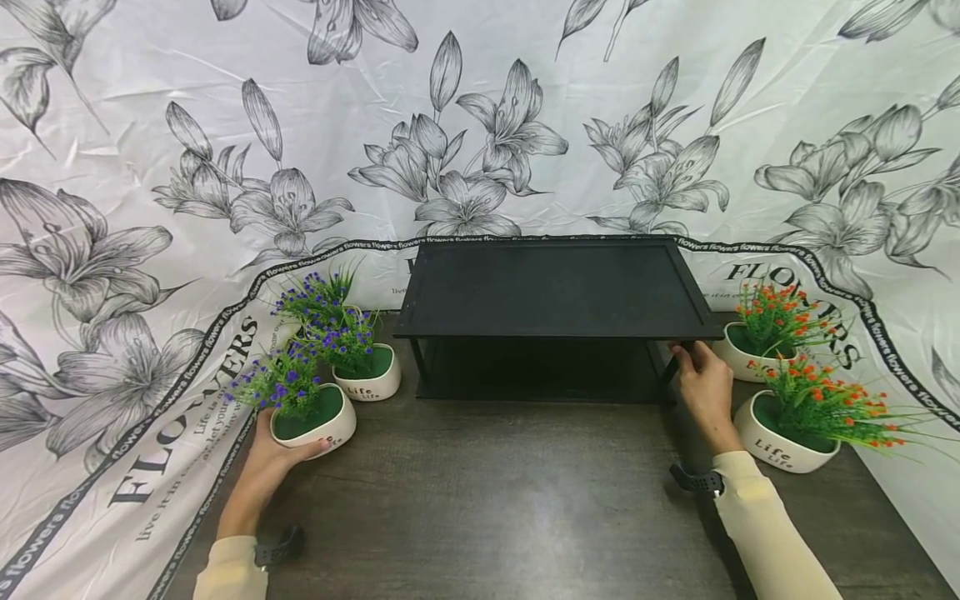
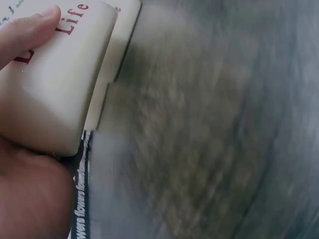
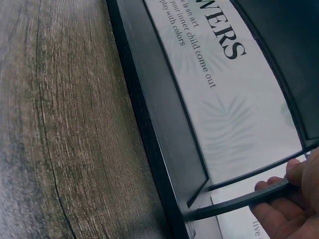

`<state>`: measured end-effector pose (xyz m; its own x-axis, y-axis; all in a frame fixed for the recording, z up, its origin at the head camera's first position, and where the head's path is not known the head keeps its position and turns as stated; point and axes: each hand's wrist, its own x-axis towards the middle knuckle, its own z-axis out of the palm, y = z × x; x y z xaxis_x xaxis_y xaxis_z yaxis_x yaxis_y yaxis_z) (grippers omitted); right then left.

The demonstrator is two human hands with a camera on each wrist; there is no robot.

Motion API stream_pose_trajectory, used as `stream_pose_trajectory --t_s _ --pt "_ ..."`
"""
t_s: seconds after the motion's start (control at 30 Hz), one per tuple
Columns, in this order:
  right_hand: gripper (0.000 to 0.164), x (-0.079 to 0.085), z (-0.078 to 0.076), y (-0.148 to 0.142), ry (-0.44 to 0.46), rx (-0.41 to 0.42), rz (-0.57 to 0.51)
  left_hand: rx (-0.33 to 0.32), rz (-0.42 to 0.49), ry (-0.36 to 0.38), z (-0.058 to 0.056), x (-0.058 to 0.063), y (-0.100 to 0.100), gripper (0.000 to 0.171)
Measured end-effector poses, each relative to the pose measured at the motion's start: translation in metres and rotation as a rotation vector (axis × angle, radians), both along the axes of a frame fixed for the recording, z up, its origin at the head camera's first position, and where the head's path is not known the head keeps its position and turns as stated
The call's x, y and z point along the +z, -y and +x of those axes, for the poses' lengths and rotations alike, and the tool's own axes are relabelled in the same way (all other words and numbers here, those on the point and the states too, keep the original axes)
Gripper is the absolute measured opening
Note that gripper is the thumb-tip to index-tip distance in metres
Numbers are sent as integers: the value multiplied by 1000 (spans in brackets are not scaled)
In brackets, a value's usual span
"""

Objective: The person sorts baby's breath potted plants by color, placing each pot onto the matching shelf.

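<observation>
My left hand [image 1: 272, 457] grips a white oval flowerpot [image 1: 344, 423] with purple artificial flowers [image 1: 288, 383], on the left of the table. In the left wrist view the thumb [image 2: 37, 30] lies over red "Life" lettering on the pot wall [image 2: 60, 104]. At the back centre stands a black two-tier shelf [image 1: 555, 287], its lower board [image 1: 540, 375] close to the tabletop. My right hand [image 1: 705, 390] holds the shelf's front right post [image 3: 234, 204], its fingers curled round it near the top board.
Behind the held pot is another white pot [image 1: 378, 383] with purple flowers. Two white pots with orange flowers, a rear one [image 1: 750, 367] and a front one [image 1: 791, 446], stand right of the shelf. Floral-print cloth [image 1: 525, 100] walls the dark wooden table [image 1: 525, 500] at back and sides.
</observation>
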<state>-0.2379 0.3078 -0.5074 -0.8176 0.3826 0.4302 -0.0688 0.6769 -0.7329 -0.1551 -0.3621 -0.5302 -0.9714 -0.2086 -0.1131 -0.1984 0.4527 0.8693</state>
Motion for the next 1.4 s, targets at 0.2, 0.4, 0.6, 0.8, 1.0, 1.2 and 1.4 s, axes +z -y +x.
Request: stream_pose_trajectory --t_s 0.2,0.4,0.6,0.8,1.0,1.2,1.4 --pt "22 0 0 0 1 3 -3 -54 -12 -2 3 10 -10 121" --pt "22 0 0 0 -5 8 5 -73 -18 -27 5 20 -22 117" --pt "22 0 0 0 -5 13 -2 -101 -19 -38 8 28 -35 111" --pt "22 1 0 1 -5 13 0 -133 -29 -44 10 35 -50 109" --pt "22 3 0 2 -9 8 7 -164 4 -87 9 38 -62 102" --pt "22 2 0 1 -3 4 6 -192 -3 -100 7 42 -79 107" --pt "22 1 1 1 -2 3 5 -221 54 -123 5 44 -96 103"
